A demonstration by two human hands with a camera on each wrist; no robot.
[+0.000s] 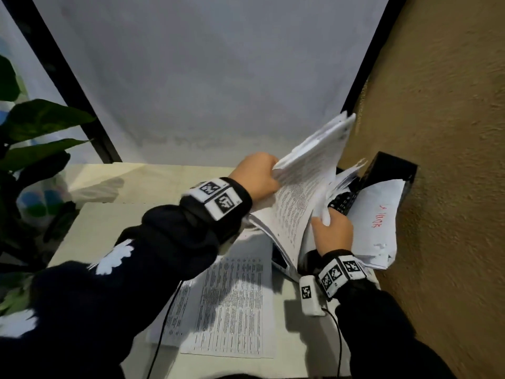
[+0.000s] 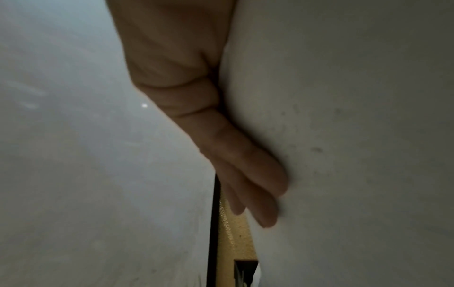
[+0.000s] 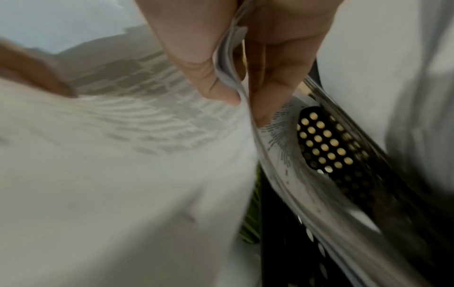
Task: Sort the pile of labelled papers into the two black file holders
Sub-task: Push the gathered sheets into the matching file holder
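Note:
My left hand [image 1: 269, 173] grips the upper edge of a thick stack of printed papers [image 1: 306, 187] and holds it tilted up over the black file holders. From the left wrist view its fingers [image 2: 248, 165] lie flat against the stack's blank back [image 2: 356, 136]. My right hand [image 1: 326, 218] pinches a few sheets [image 3: 230, 77] between thumb and finger at the stack's lower right. Beside them stands the perforated black holder [image 3: 326, 143], also visible from the head [image 1: 345, 199]. The second holder [image 1: 390, 168] against the wall contains a sheet with red writing [image 1: 378, 222]. More printed sheets [image 1: 232, 305] lie on the table.
A textured brown wall [image 1: 442, 132] runs close along the right, behind the holders. A leafy plant [image 1: 35, 127] and a plastic bag [image 1: 46, 198] sit at the left of the pale table [image 1: 95, 228]. A black cable [image 1: 164, 321] crosses the loose sheets.

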